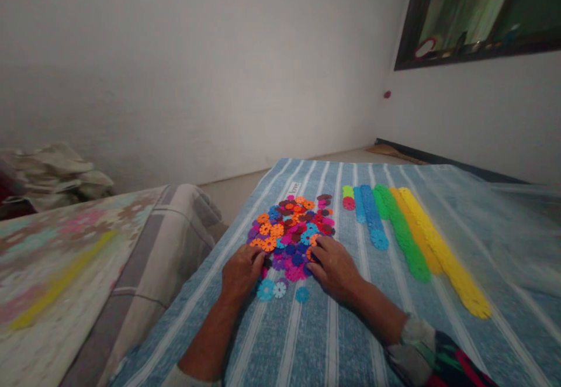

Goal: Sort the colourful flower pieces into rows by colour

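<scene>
A heap of flower-shaped plastic discs [287,238] in orange, purple, magenta, blue and dark red lies in front of me. My left hand [240,269] is at the heap's left edge, its fingers curled in near the thumb; whether a disc is between them is hidden. On the right edge rests my right hand [335,265], thumb and fingers apart, with an orange disc [311,254] showing at the gap. Closer to me lie a light blue disc [265,290], a pale disc [279,289] and another blue disc [302,294].
Right of the heap run overlapping rows of discs: blue [372,217], green [405,241], orange [414,229] and yellow [447,255]. A short lime row [347,191] ends in a red disc. A striped blue cloth [298,340] covers the surface. Clear plastic [521,229] lies far right.
</scene>
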Motion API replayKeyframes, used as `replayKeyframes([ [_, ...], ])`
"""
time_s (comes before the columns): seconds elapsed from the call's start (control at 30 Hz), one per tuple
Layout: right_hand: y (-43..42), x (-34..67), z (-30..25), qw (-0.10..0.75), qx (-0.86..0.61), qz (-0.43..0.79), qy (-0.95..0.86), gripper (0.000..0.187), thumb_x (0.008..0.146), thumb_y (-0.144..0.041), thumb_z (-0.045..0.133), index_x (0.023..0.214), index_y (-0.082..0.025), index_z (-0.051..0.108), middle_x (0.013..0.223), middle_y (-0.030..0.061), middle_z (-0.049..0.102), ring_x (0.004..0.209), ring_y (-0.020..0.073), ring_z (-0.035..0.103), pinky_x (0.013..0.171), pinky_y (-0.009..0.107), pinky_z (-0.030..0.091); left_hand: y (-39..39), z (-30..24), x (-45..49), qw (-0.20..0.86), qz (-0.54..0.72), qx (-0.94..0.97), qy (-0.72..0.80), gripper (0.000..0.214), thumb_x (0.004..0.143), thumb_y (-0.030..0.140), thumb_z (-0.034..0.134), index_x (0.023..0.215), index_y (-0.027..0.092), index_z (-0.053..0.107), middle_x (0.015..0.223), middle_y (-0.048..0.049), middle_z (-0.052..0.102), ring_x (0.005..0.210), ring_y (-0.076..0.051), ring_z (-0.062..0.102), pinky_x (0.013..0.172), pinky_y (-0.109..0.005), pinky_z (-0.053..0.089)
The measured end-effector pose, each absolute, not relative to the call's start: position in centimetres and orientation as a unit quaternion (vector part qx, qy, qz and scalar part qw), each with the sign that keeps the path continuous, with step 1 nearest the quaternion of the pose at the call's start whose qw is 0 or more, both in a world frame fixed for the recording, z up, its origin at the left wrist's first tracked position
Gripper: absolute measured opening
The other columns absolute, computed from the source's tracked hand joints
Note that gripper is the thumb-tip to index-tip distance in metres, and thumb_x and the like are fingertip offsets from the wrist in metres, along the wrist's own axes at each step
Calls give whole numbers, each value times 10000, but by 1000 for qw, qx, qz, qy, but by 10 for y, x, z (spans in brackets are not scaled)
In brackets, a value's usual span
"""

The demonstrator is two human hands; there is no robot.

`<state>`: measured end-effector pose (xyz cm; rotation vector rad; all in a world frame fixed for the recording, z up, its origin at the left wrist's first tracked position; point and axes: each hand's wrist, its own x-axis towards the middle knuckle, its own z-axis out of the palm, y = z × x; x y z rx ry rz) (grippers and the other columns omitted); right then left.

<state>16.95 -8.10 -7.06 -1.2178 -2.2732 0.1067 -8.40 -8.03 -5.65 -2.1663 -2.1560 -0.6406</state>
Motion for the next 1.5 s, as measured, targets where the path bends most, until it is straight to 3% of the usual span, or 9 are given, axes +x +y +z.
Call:
replayKeyframes([
  [0.17,-100,195,-87,298,-442,59,-844,214,888,-255,572,1090,-207,625,1180,113,611,1088,244,569,931,396,463,-81,-59,-85,6,-220,-690,-690,316,877,345,437,853,209,721,902,-55,692,874,-185,641,773,-278,465],
  [0.4,-106,203,-108,319,-451,33,-833,183,887,-233,551,1036,-192,648,1177,136,635,1106,270,583,975,448,455,-79,-51,-79,8,-216,-664,-715,281,877,314,445,829,193,695,847,-46,646,823,-168,616,752,-269,445],
  [0.6,-103,203,-107,319,-448,38,-834,162,883,-223,554,1007,-198,656,1183,133,639,1107,273,588,963,457,468,-66,-33,-65,6,-101,-665,-740,296,875,415,515,947,194,699,954,-78,624,924,-221,598,723,-288,422],
  [0.77,-103,205,-107,325,-445,36,-834,171,871,-210,565,1017,-192,653,1177,136,644,1094,273,596,955,447,480,-58,-30,-58,7,-61,-667,-742,310,882,443,524,938,189,692,978,-90,615,955,-229,585,741,-290,420],
  [1.03,-101,204,-107,349,-427,10,-834,155,874,-191,535,991,-197,636,1128,126,654,1039,268,611,891,440,511,-58,-47,-63,-15,-195,-658,-727,204,782,330,625,924,186,648,888,-41,644,850,-196,607,747,-289,434],
  [1.3,-102,206,-107,354,-419,5,-836,158,869,-186,547,1002,-190,630,1127,127,651,1032,268,610,885,433,513,-59,-64,-75,-159,-397,-601,-676,177,754,351,564,771,185,624,656,1,657,617,-163,620,615,-271,470],
  [1.5,-103,207,-107,356,-418,5,-836,172,876,-193,535,1017,-195,634,1138,123,649,1048,258,606,900,424,503,-62,-52,-74,-233,-462,-530,-672,189,705,362,598,714,174,609,565,13,643,530,-157,624,537,-247,459],
])
